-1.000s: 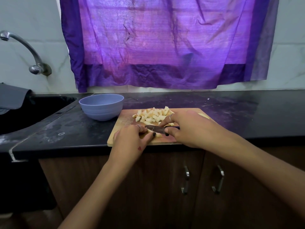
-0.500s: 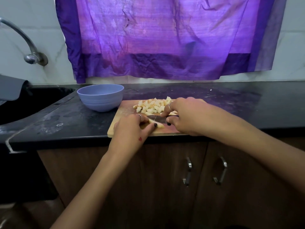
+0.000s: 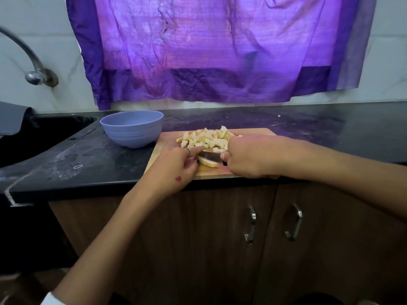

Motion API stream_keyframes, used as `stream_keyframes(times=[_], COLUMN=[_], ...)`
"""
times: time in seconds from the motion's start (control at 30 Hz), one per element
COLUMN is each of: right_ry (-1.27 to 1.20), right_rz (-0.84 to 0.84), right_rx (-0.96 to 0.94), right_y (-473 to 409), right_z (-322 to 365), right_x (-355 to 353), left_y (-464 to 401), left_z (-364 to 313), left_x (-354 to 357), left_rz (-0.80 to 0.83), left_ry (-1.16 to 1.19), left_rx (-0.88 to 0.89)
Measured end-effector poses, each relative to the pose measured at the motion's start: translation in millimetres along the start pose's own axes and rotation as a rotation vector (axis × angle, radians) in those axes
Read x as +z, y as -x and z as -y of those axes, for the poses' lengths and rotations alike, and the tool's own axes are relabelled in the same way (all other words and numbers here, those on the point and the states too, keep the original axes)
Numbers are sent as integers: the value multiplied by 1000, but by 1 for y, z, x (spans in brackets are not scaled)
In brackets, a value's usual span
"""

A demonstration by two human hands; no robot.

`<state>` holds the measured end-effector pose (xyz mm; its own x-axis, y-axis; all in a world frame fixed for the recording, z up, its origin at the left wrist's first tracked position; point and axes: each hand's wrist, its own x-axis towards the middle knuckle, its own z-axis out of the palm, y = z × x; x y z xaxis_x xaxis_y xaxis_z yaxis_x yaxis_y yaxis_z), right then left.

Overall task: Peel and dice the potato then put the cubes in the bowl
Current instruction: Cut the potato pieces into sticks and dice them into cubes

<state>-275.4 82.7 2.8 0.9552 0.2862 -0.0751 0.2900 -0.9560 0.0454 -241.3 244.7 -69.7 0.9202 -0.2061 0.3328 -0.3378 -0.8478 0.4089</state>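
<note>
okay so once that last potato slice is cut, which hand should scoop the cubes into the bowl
Probably the left hand: the bowl sits on its side of the board, and the right hand grips the knife.

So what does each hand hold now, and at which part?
Right hand grips the knife by its handle; left hand holds the potato slice at its left end.

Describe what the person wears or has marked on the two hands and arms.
The left hand has a silver ring on one finger and a small red heart mark on its back. A dark painted nail shows on the right hand. Both forearms are bare; a bit of white sleeve appears at the left arm's lower end.
</note>
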Motion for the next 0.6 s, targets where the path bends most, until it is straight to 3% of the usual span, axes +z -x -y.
stream_keyframes(times=[0.6], right_ry=[-100], right_rz=[-21], right_rx=[-11], right_y=[-5], right_z=[-7], right_x=[14], left_y=[-19], left_z=[-1], left_x=[-25], left_rz=[145], left_ry=[-228], left_rx=[87])
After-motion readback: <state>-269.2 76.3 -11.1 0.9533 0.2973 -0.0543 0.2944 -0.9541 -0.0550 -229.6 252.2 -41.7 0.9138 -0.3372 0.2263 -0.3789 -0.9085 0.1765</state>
